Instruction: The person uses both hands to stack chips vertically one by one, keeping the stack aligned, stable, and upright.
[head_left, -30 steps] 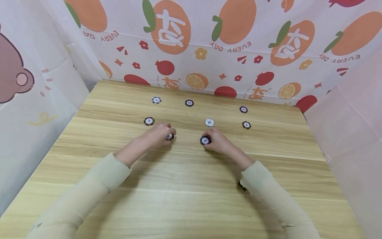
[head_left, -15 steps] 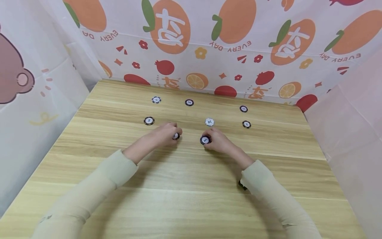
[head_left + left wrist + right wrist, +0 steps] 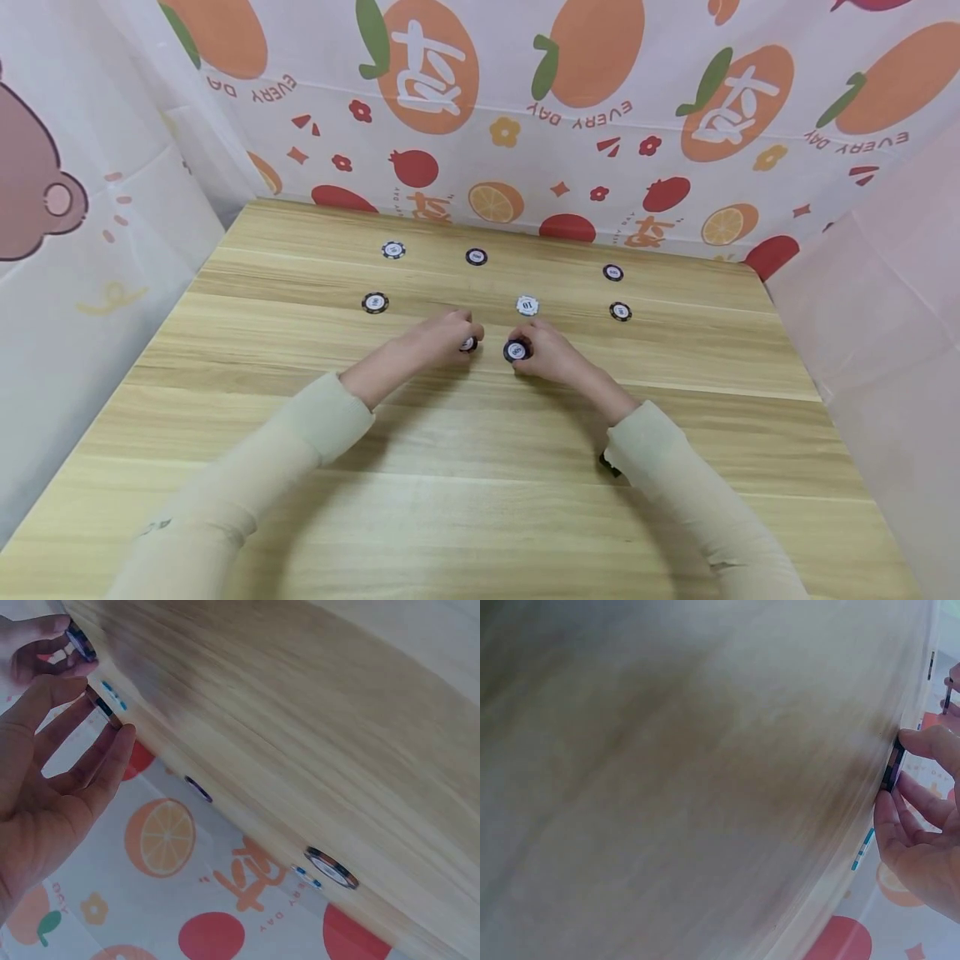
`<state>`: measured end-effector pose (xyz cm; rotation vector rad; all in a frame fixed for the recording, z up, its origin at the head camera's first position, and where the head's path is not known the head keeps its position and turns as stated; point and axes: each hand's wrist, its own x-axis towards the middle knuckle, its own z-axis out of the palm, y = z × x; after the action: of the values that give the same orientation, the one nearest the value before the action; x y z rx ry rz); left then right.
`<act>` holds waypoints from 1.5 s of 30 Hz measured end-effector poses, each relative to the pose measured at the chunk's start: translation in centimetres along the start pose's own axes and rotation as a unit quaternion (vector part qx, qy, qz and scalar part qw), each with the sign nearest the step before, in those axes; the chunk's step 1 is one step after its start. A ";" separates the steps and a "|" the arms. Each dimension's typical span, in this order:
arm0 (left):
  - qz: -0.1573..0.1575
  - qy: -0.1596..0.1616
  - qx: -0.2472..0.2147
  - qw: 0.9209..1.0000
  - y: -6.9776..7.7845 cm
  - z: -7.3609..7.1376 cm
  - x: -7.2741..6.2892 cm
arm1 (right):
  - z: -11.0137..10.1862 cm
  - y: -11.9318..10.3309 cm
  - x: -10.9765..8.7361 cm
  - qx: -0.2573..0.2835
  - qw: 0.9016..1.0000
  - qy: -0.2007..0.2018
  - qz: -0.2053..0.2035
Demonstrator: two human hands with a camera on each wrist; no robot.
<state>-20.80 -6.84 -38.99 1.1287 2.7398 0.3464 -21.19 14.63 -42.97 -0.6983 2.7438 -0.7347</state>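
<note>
My left hand pinches a dark-edged poker chip by its rim between thumb and fingers. In the left wrist view the chip looks raised off the table. A short gap to the right, my right hand grips a dark purple poker chip with a pale centre that seems to read 500. From the side, in the right wrist view, that dark piece looks thick, perhaps more than one chip stacked. Just behind the right hand lies a white poker chip marked 10.
More chips lie flat toward the back: a black one and a blue-white one at left, a purple one mid-back, two dark ones at right. A fruit-print curtain hangs behind the wooden table.
My left hand has moved right with its chip, closing much of the distance to my right hand. The right hand and the chip in it stay in place.
</note>
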 end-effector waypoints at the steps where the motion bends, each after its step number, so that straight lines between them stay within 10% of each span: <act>1: 0.001 0.000 0.002 1.000 0.1 0.1 0.1 | 0.0 0.0 0.0 0.000 1.000 0.000 0.000; 45: 0.020 0.027 0.045 0.998 2.9 2.6 3.8 | -0.3 0.0 -0.3 0.007 1.000 0.006 -0.026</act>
<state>-20.93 -1.74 -40.93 1.2154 2.8095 0.2646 -20.99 14.85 -42.71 -0.7678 2.7375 -0.7692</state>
